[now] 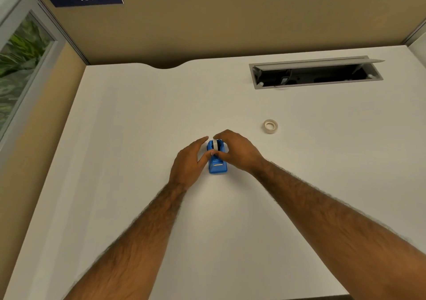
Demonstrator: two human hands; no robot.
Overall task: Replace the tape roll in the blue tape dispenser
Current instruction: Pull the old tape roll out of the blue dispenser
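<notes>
Head view: the blue tape dispenser [217,161] stands near the middle of the worktop [138,119], cutter end toward the near edge. A white roll [215,144] sits in its cradle. The left hand [187,163] braces the dispenser's left side, fingers loosely spread, not clamped. The right hand [235,151] arches over the roll, its grip pinched on it. A second tape roll [270,126] lies flat, well apart toward the right edge. Judgement: whether the swap is done cannot be told.
</notes>
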